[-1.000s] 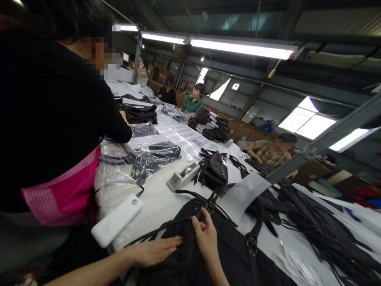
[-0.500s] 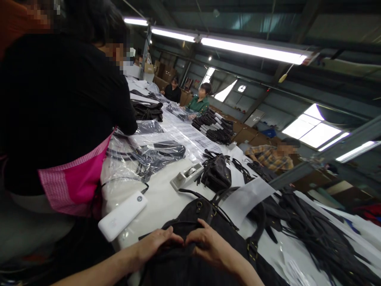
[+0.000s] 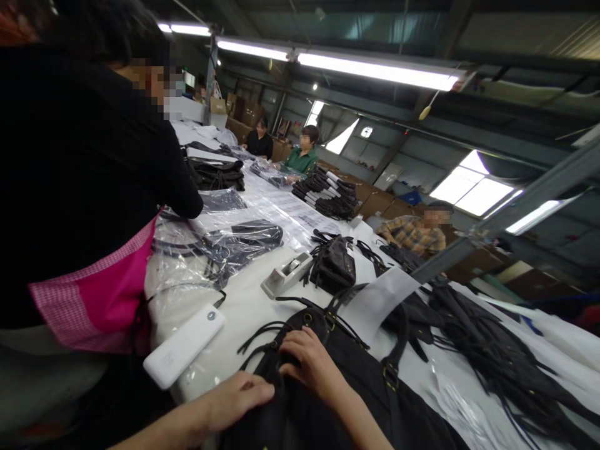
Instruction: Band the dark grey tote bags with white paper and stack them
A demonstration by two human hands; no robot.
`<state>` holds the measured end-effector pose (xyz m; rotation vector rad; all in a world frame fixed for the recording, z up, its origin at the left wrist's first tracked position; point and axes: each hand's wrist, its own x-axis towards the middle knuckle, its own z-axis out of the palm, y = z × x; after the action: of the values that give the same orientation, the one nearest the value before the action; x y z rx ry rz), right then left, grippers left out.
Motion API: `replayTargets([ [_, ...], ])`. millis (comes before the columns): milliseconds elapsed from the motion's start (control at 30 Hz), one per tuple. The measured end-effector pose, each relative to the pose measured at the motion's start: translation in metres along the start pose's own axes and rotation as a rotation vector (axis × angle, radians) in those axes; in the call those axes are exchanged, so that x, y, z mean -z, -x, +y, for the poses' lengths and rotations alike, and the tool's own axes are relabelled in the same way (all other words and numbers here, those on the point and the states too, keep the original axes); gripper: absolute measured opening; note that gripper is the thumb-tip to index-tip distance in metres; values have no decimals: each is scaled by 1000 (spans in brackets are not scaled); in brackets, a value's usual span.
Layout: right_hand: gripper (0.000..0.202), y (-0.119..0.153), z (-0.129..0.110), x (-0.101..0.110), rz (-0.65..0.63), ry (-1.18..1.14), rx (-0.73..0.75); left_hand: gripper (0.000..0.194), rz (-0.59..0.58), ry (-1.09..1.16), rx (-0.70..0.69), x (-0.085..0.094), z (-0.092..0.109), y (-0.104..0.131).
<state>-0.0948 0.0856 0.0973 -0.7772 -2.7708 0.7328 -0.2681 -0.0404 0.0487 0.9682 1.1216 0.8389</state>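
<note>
Factory hall with strip lights overhead, long white table point(image 3: 248, 306) running away from the camera. Big black bag point(image 3: 337, 387) lies flat at the near end, right under the person's hands. Left hand point(image 3: 234, 397) rests on the bag's near-left edge, fingers loosely curled, palm down, pressing rather than gripping. Right hand point(image 3: 312, 365) sits on the bag's upper part near the handle rings, fingers bent and pinching dark fabric or a strap there; exact grip is hidden by the knuckles. Bag straps point(image 3: 262, 334) are loose and splayed toward the left, not tucked.

Progress judgement: the bag looks unpacked, no plastic around it, straps untidy, so the handling seems early. Farther up the table, dark items already sit in clear plastic bags point(image 3: 225, 247), which suggests what a finished piece looks like.

Also on the table: white power bank point(image 3: 184, 345) at the left edge, tape dispenser point(image 3: 287, 274), small black bag point(image 3: 334, 267), white paper sheet point(image 3: 379, 300) over the big bag's far end, pile of black straps point(image 3: 497, 356) on the right. Co-worker in black top and pink apron point(image 3: 89, 300) stands at left; others sit farther off.
</note>
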Motion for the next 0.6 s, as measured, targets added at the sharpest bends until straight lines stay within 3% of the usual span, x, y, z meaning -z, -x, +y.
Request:
replayTargets([
  [100,32,32,3,6,366,-114,-189,56,-39,79,7,15,3,-11],
  [167,34,53,11,0,622,-203,-389,54,28,61,-23,20,-1,-26],
  [233,40,67,21,-13,766,-294,-579,48,119,49,-60,19,-7,-47],
  [367,61,67,32,-53,735,-451,-739,49,30,60,-39,-3,-22,-83],
  [533,67,38,19,-93,585,-445,-657,34,-26,-31,-331,-23,-25,-104],
  [600,64,32,15,-101,576,-387,-608,40,2,109,-282,-22,-16,-112],
])
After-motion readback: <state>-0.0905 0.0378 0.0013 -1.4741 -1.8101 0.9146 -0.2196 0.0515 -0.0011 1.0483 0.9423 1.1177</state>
